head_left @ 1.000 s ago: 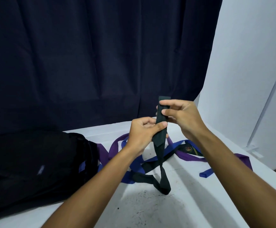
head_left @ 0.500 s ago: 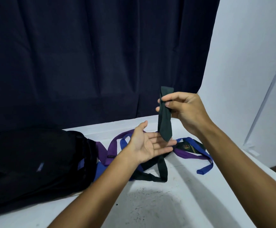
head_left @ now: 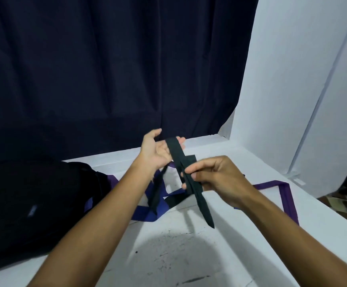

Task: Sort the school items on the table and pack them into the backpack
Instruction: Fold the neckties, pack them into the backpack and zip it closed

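Tie (head_left: 189, 175), dark green, unlabelled, across flat left hand (head_left: 158, 152), in pinching grip of right hand (head_left: 214, 177).

Right hand (head_left: 216, 179) pinches dark tie (head_left: 186, 172) draped across flat left hand (head_left: 158, 151).

The table (head_left: 189, 255) is white, with dark scuffs and specks across its near part. A black backpack (head_left: 34, 204) lies on its left side, reaching to the left edge of the view. Just right of the backpack, a blue tie (head_left: 145, 214) lies in loops on the surface, crossing a purple tie (head_left: 284, 195) whose band runs out to the right and bends down toward the table's right edge. The lower part of a black tie (head_left: 171, 200) rests on the blue one near the middle. The table's far edge meets a dark curtain (head_left: 106, 69).
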A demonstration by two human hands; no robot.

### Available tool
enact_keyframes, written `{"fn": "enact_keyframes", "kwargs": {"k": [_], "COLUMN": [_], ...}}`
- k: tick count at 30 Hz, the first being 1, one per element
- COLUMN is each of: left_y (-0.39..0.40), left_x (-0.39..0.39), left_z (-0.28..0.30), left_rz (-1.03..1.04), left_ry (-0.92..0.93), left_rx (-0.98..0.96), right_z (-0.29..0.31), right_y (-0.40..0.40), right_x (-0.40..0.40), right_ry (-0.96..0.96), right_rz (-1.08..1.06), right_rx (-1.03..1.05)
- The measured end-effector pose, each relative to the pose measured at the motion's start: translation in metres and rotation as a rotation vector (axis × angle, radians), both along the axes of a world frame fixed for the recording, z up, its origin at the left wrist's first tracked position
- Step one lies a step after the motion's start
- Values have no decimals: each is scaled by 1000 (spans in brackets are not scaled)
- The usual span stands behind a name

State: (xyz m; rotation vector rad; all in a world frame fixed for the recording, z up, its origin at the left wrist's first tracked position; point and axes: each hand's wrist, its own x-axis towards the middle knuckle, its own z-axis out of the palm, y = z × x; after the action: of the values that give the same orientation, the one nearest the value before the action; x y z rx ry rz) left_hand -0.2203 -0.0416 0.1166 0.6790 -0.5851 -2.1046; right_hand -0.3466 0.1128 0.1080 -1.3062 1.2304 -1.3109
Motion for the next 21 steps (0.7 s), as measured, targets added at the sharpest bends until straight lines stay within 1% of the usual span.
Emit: {"fn": "enact_keyframes", "kwargs": {"k": [3,5,9,13,16,21], "left_y": [-9,-9,2,19,23,26], "left_x": [7,12,22,29,30,27], "left_z": [6,3,-16,-30,-37,-39], "left_rz": [36,-9,-231,-424,-465,-529], "left_ry": [-5,-75,-196,-183,-153,-164], "left_rx": [-84,-149,-321,-418,-457,-468], "right_z": [-24,-33,-29,-14,-9,-11], "right_y": [7,9,3,-6,-12,-23], "right_x": [8,10,6,-3,-4,1], "right_ry": [-23,-29,-134,-172,-167,-63], "right_rz": [64,91,62,2,-5,-64], "right_rx": [101,132,55,-37,-41,-68]}}
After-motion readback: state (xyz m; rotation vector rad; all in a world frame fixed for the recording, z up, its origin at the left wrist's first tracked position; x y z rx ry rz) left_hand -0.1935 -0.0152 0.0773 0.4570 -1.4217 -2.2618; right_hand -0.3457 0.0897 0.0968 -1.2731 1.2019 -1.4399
